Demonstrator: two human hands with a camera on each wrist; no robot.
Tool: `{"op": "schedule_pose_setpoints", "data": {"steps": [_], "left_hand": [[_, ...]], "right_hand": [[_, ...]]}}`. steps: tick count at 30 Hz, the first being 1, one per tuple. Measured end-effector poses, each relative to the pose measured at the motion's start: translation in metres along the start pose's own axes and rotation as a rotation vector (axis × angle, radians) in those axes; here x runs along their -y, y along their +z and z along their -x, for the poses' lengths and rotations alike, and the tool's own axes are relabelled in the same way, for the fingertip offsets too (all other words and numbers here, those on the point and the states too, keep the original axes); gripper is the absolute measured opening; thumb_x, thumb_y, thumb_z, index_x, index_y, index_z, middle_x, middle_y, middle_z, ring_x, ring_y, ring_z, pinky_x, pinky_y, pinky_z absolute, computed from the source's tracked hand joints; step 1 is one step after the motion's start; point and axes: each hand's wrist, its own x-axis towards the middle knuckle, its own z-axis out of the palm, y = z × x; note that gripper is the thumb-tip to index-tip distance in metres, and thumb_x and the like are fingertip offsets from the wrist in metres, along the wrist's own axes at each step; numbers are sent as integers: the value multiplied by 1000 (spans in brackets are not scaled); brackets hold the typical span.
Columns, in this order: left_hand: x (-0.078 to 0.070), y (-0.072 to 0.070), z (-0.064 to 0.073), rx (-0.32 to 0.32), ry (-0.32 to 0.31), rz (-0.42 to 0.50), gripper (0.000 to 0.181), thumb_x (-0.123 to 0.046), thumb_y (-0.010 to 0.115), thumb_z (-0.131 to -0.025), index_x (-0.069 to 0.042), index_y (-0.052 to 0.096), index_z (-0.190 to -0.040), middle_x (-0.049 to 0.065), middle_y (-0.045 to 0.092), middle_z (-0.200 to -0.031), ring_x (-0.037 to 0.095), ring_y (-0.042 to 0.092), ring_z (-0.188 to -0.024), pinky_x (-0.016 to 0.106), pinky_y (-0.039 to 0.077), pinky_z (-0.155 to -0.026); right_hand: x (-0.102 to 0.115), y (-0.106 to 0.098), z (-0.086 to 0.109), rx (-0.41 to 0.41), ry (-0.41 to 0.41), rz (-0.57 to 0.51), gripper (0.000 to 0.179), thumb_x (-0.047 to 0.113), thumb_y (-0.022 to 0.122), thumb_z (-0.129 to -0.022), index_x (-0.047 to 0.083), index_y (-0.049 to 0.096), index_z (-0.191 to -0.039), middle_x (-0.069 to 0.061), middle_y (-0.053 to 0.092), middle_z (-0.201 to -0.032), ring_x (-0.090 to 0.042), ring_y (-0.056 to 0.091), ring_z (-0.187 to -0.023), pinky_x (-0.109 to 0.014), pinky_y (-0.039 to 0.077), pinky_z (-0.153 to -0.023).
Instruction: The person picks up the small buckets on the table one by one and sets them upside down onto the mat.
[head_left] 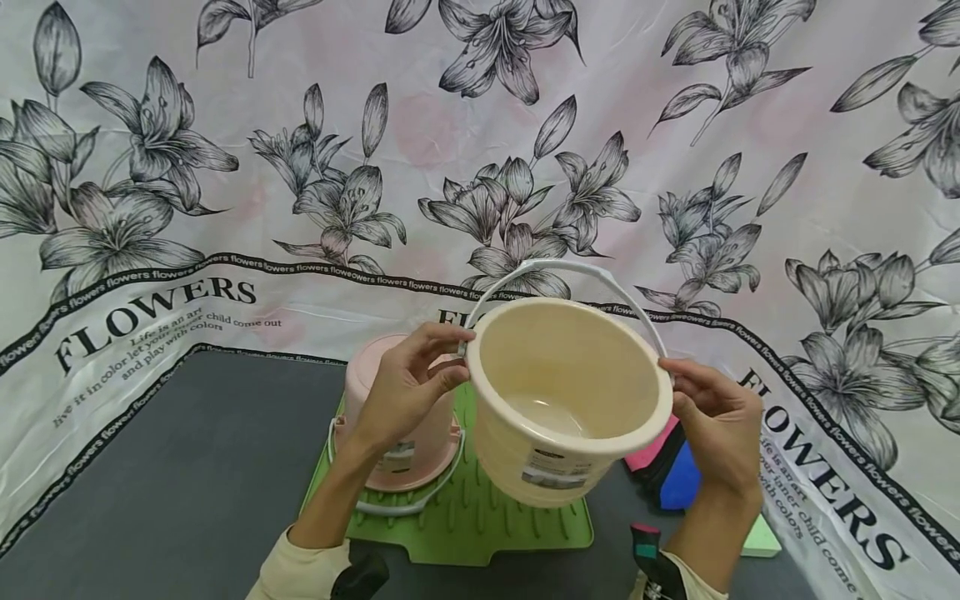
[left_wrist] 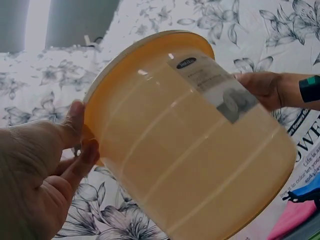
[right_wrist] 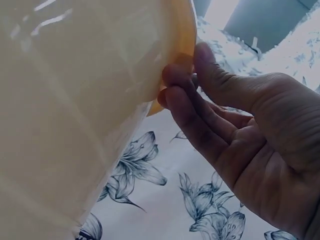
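A cream plastic bucket [head_left: 517, 450] is held up in the air, its mouth tilted toward the head camera and its white handle [head_left: 558, 265] raised over the far rim. My left hand [head_left: 408, 387] pinches the rim on the left side, by the handle's end. On the opposite side my right hand [head_left: 716, 425] pinches the rim between thumb and fingers. The left wrist view shows a printed label [left_wrist: 215, 87] on the bucket's outer wall. Behind my left forearm a pink bucket [head_left: 375, 358] stands upside down on a green mat [head_left: 480, 533], partly hidden.
The green mat lies on a dark grey table [head_left: 180, 467]. Folded pink, black and blue cloths [head_left: 678, 479] lie right of the mat, partly behind my right hand. A pale green block [head_left: 761, 537] sits near my right wrist. A flower-printed sheet [head_left: 420, 150] hangs behind.
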Motion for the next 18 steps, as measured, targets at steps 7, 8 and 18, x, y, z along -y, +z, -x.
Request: {"op": "schedule_pose_setpoints", "data": {"steps": [7,8,18], "left_hand": [[5,3,-1,-8,160,-12,66,-26,78,-89,12,58,-139,11,64,-142,5,60,-135,36,55,-110],[5,5,-2,-37,172,-28,62,-25,77,-90,12,60,-137,12,64,-141,6,60,-136,35,55,-109],[-1,26,-1,-315,366,-409,23,-1,75,-91,5,78,-113,25,64,-130,25,67,-122,23,59,-101]], "right_hand": [[6,2,-2,70,-30,-18,36,-18,70,-88,-31,59,-119,-21,76,-115,-22,80,-91,-20,62,-72],[7,3,-3,71,-30,-18,35,-17,70,-89,-31,59,-118,-22,75,-117,-22,80,-92,-20,62,-74],[14,17,-13,90,-54,220,19,-12,70,-91,-24,70,-107,-18,66,-126,-25,63,-117,-20,59,-93]]}}
